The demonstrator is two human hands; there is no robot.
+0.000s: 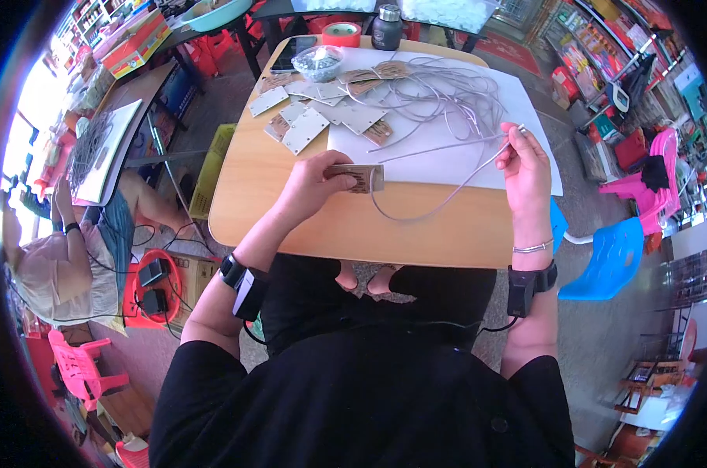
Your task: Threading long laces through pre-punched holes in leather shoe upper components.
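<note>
My left hand (313, 187) is closed on a small rectangular plate (364, 179), brown and patterned on the side facing up, above the near part of the wooden table (291, 226). From the plate's right end a thin grey cord (427, 218) loops down and rises to my right hand (527, 160). There my fingers pinch the cord near its end, over the right edge of the table. Beyond my left hand lies a loose pile of similar plates (306, 130), some pale grey with small holes. A tangle of grey cords (456, 97) spreads beside the pile.
White paper (525, 101) covers the table's right side. At the back stand a clear bowl of small pieces (318, 64), a tape roll (341, 34), a dark bottle (387, 30) and a phone (293, 54). Another person (61, 257) sits left; a blue stool (607, 261) stands right.
</note>
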